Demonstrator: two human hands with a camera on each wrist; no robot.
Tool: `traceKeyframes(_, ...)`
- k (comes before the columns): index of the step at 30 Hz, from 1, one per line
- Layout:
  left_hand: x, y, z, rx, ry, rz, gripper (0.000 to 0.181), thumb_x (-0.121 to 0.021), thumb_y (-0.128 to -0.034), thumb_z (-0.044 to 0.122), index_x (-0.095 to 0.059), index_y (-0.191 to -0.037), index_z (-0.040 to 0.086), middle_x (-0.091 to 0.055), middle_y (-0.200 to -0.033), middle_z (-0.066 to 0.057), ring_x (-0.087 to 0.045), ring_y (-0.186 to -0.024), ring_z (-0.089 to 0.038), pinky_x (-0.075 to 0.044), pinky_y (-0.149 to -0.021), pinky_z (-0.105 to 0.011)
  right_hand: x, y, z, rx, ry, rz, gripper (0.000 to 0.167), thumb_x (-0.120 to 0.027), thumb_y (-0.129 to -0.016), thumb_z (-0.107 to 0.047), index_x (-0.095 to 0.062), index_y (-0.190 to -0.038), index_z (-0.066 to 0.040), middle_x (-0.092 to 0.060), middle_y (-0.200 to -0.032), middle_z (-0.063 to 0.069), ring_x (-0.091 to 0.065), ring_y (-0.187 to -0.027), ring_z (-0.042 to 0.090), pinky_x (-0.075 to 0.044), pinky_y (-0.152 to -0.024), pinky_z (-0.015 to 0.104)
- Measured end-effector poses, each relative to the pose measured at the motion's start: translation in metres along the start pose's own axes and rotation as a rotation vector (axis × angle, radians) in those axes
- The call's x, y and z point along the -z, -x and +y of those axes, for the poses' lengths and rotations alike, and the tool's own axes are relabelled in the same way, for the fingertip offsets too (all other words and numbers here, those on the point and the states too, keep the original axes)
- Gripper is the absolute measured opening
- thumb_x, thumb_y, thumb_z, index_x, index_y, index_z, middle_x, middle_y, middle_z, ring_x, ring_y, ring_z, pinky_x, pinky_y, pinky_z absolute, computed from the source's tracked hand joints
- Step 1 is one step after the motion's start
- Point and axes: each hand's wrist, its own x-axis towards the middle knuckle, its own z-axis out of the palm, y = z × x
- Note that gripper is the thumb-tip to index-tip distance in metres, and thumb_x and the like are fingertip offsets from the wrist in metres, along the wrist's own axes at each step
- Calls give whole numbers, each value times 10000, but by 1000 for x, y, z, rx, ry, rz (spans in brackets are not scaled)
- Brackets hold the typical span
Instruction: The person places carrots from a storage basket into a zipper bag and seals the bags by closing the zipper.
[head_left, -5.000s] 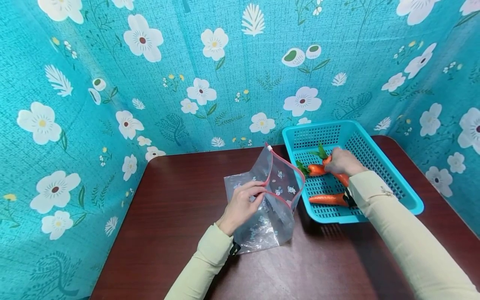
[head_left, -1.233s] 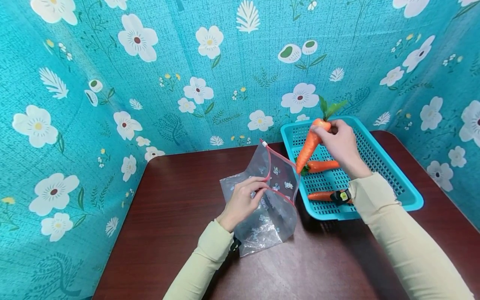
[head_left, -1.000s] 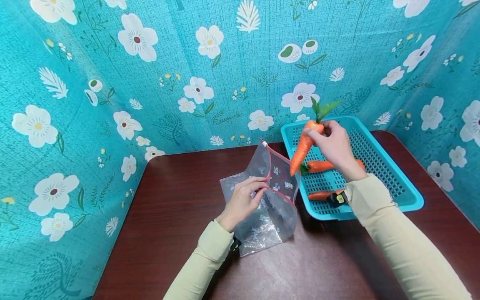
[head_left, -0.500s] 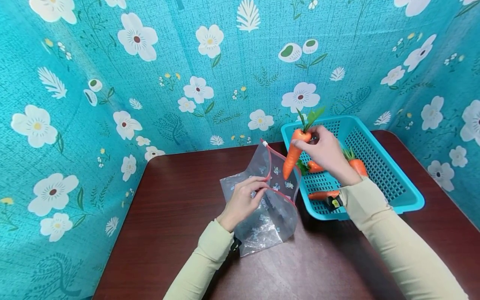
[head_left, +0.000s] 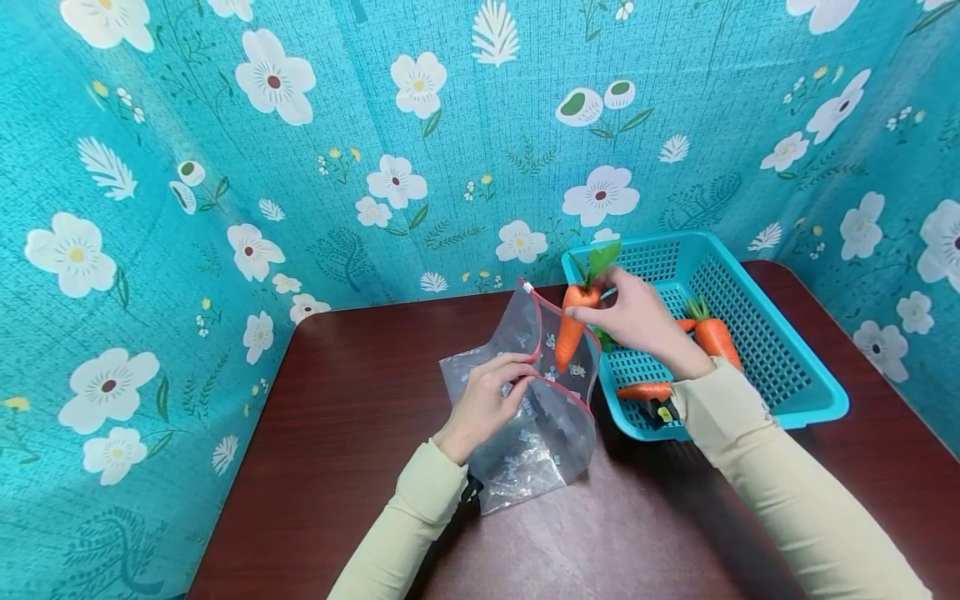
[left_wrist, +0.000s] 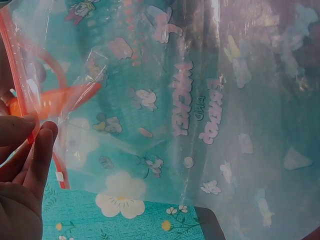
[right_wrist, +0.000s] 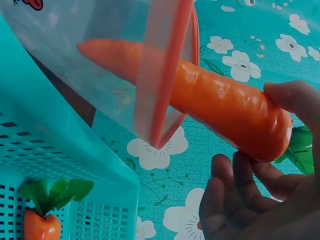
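Head view, lower centre: the left hand (head_left: 491,404) has thumb and fingers pinched on the red-edged opening of one clear bag (head_left: 525,467). Sideways lettering (left_wrist: 183,100), left wrist view, reads MICKEY AND; the third word is unclear. Right of centre, the right hand (head_left: 630,312) clamps one leafy carrot (head_left: 572,329), tip inside the bag's mouth. Right: one blue basket (head_left: 828,408), three other carrots (head_left: 716,342) showing. Behind: flowered cloth (head_left: 450,125).

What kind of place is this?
Probably an indoor corner set up for tabletop work, though I can't tell which building: a dark table, flowery blue cloth behind and beside it, and a basket of carrots.
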Motion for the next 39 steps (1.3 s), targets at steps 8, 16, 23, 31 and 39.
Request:
traceKeyframes(8, 0, -2, 0, -51, -9, 31, 153, -721, -829, -7, -737, -969, 52, -698, -1107, -89, -680, -1000, -174, -570, -764, -271, -1, -1, 1, -6, 28, -39, 550, -697, -857, -407, -542, -1156, 27, -616, -1094, 213, -645, -928, 328, -499, -635, 307)
traceKeyframes(16, -1, -2, -1, -72, 10, 60, 128, -697, -850, -5, -728, -970, 29, -694, -1104, -88, -682, -964, -168, -547, -639, -299, -1, -3, 4, -33, 15, -148, 701, -669, -866, -473, -481, -1354, -7, -599, -1249, 187, -616, -1087, 332, -541, -792, 419)
traceKeyframes(23, 1, -3, -1, -81, 10, 67, 117, -676, -875, 17, -724, -981, 30, -689, -1090, -74, -679, -958, -147, -505, -644, -206, -2, -5, 11, -68, 74, -198, 619, -648, -896, -405, -514, -1303, 42, -601, -1198, 228, -588, -1033, 338, -509, -752, 398)
traceKeyframes(31, 4, -3, -2, -125, 30, 115, 107, -670, -876, 18, -701, -975, 44, -673, -1087, -68, -658, -939, -136, -517, -688, -177, -8, -8, 21, -62, 153, -325, 343, -636, -913, -260, -631, -1066, 47, -665, -901, 163, -546, -703, 215, -448, -610, 318)
traceKeyframes(39, 12, -5, 1, -159, 2, 210, 70, -628, -928, 117, -633, -989, 85, -633, -1076, -56, -596, -1018, -153, -506, -843, -251, -7, -8, 22, -15, 148, -262, 185, -546, -912, -113, -671, -830, -5, -623, -653, 73, -467, -513, 154, -366, -487, 282)
